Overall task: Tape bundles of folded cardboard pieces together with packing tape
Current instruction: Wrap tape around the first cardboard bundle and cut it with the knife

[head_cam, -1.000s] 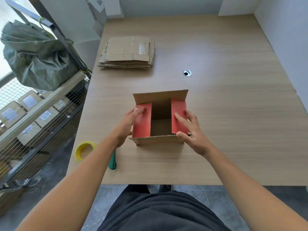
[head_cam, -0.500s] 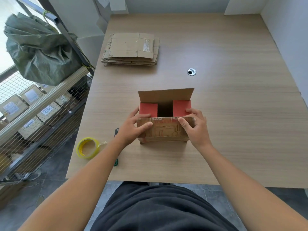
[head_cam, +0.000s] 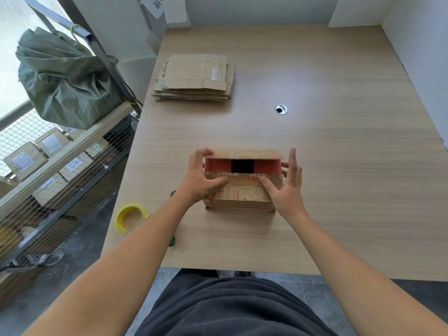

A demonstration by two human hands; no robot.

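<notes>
I see the table point(head_cam: 339, 166), with a stack of flattened cardboard point(head_cam: 194, 78) lying at its far left. The cardboard box point(head_cam: 242, 190) sits near the front edge, long axis running left to right and opening facing up, red inner flaps showing between the two long flaps. My left hand point(head_cam: 198, 180) grips the far flap's left end, thumb on the near flap. My right hand point(head_cam: 287, 187) is spread, thumb pressing the near flap. A tape roll point(head_cam: 129, 218) lies at the left edge.

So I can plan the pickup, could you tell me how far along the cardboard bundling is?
Done: a stack of flattened cardboard lies on the table. In hand: the left hand and right hand hold the flaps of a box nearly closed. Left: taping; the tape roll sits untouched.
</notes>
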